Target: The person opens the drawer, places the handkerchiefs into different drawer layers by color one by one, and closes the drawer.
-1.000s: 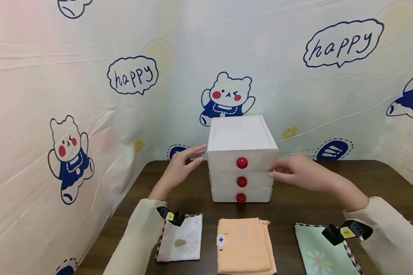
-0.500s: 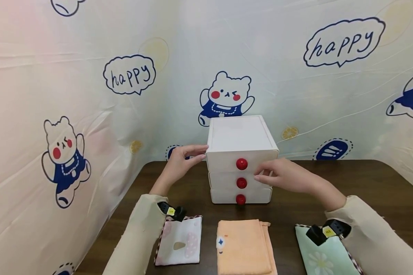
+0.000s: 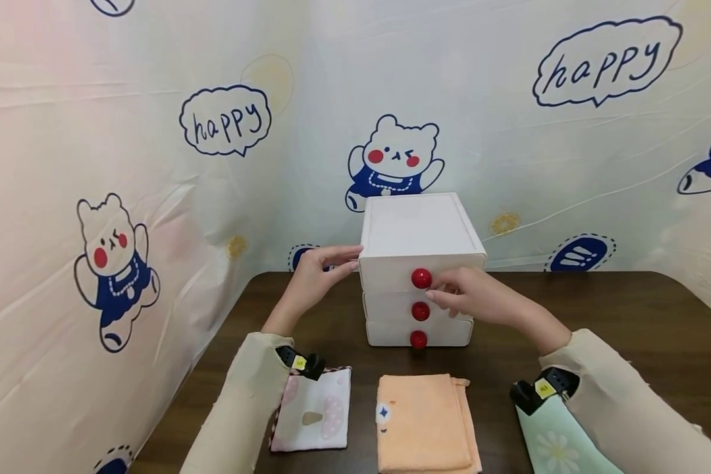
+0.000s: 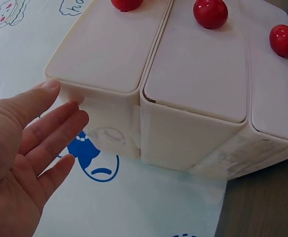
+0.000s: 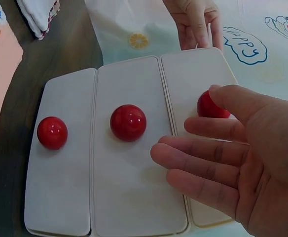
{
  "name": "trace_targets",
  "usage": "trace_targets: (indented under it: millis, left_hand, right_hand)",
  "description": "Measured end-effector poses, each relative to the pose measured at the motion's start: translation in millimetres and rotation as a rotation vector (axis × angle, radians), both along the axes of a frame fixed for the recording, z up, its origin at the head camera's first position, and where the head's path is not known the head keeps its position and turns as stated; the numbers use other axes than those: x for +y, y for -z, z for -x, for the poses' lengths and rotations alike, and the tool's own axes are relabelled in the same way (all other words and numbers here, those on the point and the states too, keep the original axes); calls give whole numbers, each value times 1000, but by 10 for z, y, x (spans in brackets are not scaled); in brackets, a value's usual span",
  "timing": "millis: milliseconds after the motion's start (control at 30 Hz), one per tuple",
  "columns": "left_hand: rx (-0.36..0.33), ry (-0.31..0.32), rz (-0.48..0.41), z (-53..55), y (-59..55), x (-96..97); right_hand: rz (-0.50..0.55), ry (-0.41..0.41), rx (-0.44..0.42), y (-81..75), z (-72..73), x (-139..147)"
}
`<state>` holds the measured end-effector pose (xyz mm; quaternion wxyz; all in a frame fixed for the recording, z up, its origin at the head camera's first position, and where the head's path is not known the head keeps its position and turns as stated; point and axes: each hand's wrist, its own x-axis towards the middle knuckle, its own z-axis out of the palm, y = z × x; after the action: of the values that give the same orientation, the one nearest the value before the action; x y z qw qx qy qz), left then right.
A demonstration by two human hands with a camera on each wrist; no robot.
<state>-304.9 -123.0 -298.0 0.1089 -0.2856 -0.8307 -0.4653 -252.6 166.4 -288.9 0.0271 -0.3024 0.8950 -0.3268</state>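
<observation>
A white box with three stacked drawers (image 3: 423, 227) stands on the table, each drawer front bearing a round red knob. At its upper left edge is my left hand (image 3: 316, 273), fingers extended along the side and thumb at the front corner in the left wrist view. My right hand (image 3: 480, 294) is in front of the box, its thumb and forefinger tips right at the top drawer's knob (image 3: 421, 278). In the right wrist view the thumb and forefinger lie on either side of that knob, overlapping it, while the other fingers are loosely extended. All the drawers look closed.
On the dark wooden table (image 3: 326, 342) lie a folded white cloth (image 3: 314, 411) at left, a folded orange towel (image 3: 423, 421) in the middle and a green cloth (image 3: 553, 438) at right, partly under my sleeve. A printed curtain (image 3: 308, 164) hangs close behind the box.
My right hand has moved left from the box's right edge to the top knob. My left hand has come in slightly to the box's left side.
</observation>
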Motion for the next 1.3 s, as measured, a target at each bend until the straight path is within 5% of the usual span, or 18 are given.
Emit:
trace_targets:
  millis: [333, 800, 1300]
  left_hand:
    - [-10, -19, 2, -62, -52, 32]
    - [-9, -33, 3, -18, -11, 19]
    - [-12, -37, 1, -32, -10, 18]
  right_hand:
    - [61, 60, 4, 46, 66, -88]
    - [210, 249, -41, 78, 32, -254]
    - [237, 361, -36, 95, 21, -300]
